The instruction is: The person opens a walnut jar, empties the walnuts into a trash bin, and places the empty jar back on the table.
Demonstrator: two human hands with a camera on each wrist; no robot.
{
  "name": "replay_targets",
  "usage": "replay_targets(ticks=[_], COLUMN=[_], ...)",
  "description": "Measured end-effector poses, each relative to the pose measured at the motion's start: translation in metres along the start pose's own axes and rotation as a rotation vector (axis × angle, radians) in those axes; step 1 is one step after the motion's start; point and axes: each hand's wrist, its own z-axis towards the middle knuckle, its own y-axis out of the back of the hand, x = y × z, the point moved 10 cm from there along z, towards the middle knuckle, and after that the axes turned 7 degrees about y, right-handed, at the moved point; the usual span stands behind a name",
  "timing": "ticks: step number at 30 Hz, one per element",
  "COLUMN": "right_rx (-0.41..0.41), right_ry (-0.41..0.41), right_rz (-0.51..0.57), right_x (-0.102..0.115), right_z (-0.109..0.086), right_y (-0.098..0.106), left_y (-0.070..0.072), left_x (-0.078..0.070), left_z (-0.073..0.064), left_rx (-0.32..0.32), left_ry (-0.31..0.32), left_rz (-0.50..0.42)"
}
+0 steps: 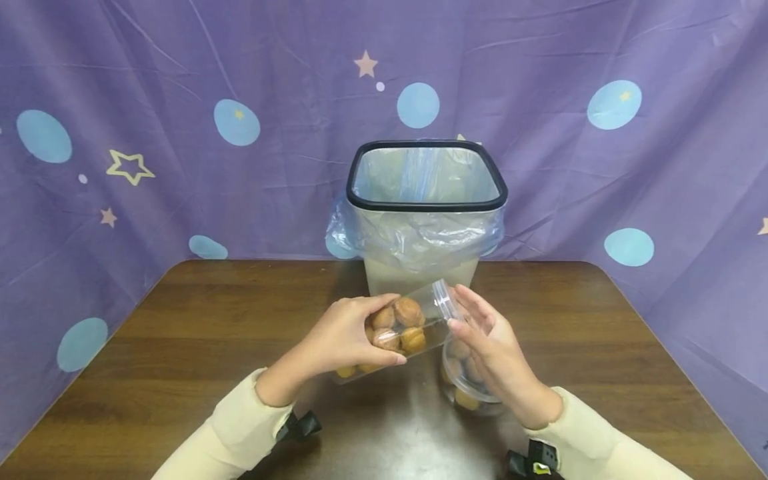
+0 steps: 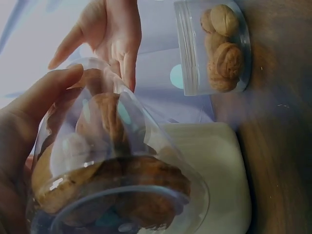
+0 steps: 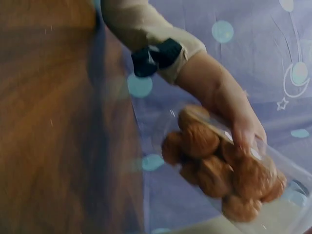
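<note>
My left hand (image 1: 345, 333) grips a clear plastic jar (image 1: 433, 313) of walnuts (image 1: 409, 311) around its middle, thumb on the near side and fingers on the far side. The jar lies tilted in the air, mouth up toward the right, the walnuts gathered away from the rim. Beside that mouth is my right hand (image 1: 501, 350), its palm turned to the jar and its fingers loosely extended, with the thumb tip close by the rim. A second clear jar (image 2: 186, 58) with walnuts stands on the table, partly hidden under my right hand in the head view.
Behind the jars stands a pale trash bin (image 1: 390, 275) with a black rim (image 1: 426, 207) and a bluish plastic liner (image 1: 414, 237) folded over it. Everything rests on a brown wooden table (image 1: 240, 307). A purple patterned curtain (image 1: 288, 60) hangs behind and along both sides.
</note>
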Motion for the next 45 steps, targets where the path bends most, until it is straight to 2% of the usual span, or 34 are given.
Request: replay_targets(ticks=[5, 13, 17, 25, 31, 39, 45], right_rx=[-0.053, -0.087, -0.09, -0.003, 0.072, 0.146, 0.207], right_ry=[-0.017, -0.007, 0.0, 0.078, 0.137, 0.173, 0.219], right_rz=[0.036, 0.019, 0.015, 0.007, 0.003, 0.016, 0.06], right_x=[-0.001, 0.002, 0.004, 0.014, 0.02, 0.02, 0.025], right_z=[-0.001, -0.003, -0.002, -0.004, -0.005, -0.008, -0.01], right_y=[-0.003, -0.002, -0.002, -0.006, -0.008, -0.007, -0.011], left_y=[0.003, -0.001, 0.0, -0.004, -0.005, -0.009, -0.013], left_x=[-0.004, -0.006, -0.006, -0.004, -0.005, -0.005, -0.004], left_z=[-0.001, 0.0, 0.0, -0.001, -0.002, -0.003, -0.005], left_rx=[-0.032, -0.014, -0.007, 0.102, 0.15, 0.217, 0.298], left_ry=[-0.015, -0.023, -0.029, -0.025, -0.028, -0.018, -0.002], left_rz=[0.037, 0.035, 0.001, -0.181, -0.237, -0.27, -0.365])
